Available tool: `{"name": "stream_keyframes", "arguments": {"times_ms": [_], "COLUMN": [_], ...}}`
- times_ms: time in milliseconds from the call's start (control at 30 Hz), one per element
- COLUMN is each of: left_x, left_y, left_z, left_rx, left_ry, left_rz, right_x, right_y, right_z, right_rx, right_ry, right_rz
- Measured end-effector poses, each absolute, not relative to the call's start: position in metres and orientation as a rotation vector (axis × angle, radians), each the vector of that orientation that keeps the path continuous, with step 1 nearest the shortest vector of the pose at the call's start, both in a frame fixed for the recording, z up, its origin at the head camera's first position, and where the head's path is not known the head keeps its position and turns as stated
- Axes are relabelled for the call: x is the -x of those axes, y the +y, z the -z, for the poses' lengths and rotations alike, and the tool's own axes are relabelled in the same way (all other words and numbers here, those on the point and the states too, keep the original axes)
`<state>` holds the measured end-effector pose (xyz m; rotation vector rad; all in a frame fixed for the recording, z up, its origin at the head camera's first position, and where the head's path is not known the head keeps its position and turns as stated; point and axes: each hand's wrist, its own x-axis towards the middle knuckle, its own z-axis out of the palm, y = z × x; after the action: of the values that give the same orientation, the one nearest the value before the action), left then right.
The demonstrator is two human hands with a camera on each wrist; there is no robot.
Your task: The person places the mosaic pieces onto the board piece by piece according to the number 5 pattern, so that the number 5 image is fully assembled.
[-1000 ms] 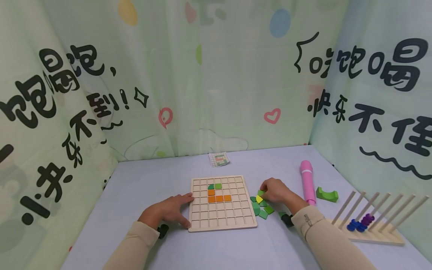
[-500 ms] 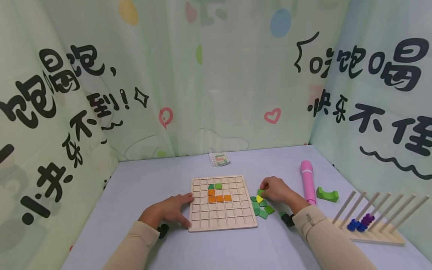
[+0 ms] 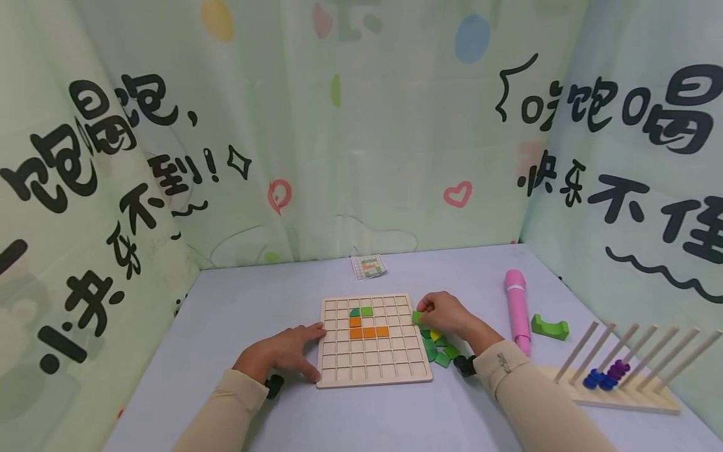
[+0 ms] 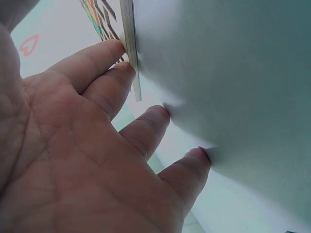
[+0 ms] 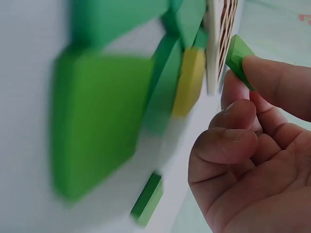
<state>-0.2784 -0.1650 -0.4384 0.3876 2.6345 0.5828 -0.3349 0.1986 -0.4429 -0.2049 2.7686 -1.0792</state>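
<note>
A wooden grid board [image 3: 373,358] lies on the table, holding several orange square tiles [image 3: 369,332], a light green square tile [image 3: 366,311] and a dark green rounded tile [image 3: 354,312]. My left hand [image 3: 282,353] touches the board's left edge with straight, spread fingers; the left wrist view shows fingertips on the board's side and on the table. Between thumb and finger, my right hand [image 3: 449,314] pinches a light green square tile [image 5: 239,60], held at the board's right edge. Below that hand lies a pile of green tiles [image 3: 431,349] with a yellow tile [image 5: 189,80], partly hidden by it.
A small pattern card [image 3: 368,267] lies behind the board. To the right are a pink microphone-shaped toy [image 3: 516,307], a green arched block [image 3: 550,327] and a wooden peg stand [image 3: 627,398] with blue and purple beads. Printed curtains [image 3: 361,157] surround the table.
My right hand has lifted the light green square tile from the pile and moved left to the board's right edge. The left hand stays at the board's left edge.
</note>
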Motion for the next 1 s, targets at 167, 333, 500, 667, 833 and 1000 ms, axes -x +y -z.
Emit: {"name": "stream_keyframes", "arguments": {"times_ms": [167, 333, 500, 667, 833, 1000], "left_x": [0.279, 0.279, 0.279, 0.279, 0.281, 0.283], "left_y": [-0.166, -0.167, -0.166, -0.165, -0.164, -0.164], "left_z": [0.440, 0.441, 0.441, 0.441, 0.442, 0.444], "left_rx": [-0.390, -0.388, -0.400, -0.391, -0.372, -0.368], "left_ry": [2.637, 2.636, 2.630, 2.626, 2.627, 2.639], "left_rz": [-0.593, -0.609, -0.618, -0.619, -0.616, -0.595], "right_x": [0.341, 0.350, 0.353, 0.361, 0.368, 0.373], "right_y": [0.183, 0.166, 0.150, 0.135, 0.126, 0.121], "right_z": [0.445, 0.451, 0.451, 0.451, 0.449, 0.448], "right_rx": [0.245, 0.249, 0.322, 0.374, 0.338, 0.317], "right_ry": [2.719, 2.689, 2.716, 2.759, 2.814, 2.821], "right_rz": [1.148, 1.186, 1.168, 1.119, 1.036, 1.007]}}
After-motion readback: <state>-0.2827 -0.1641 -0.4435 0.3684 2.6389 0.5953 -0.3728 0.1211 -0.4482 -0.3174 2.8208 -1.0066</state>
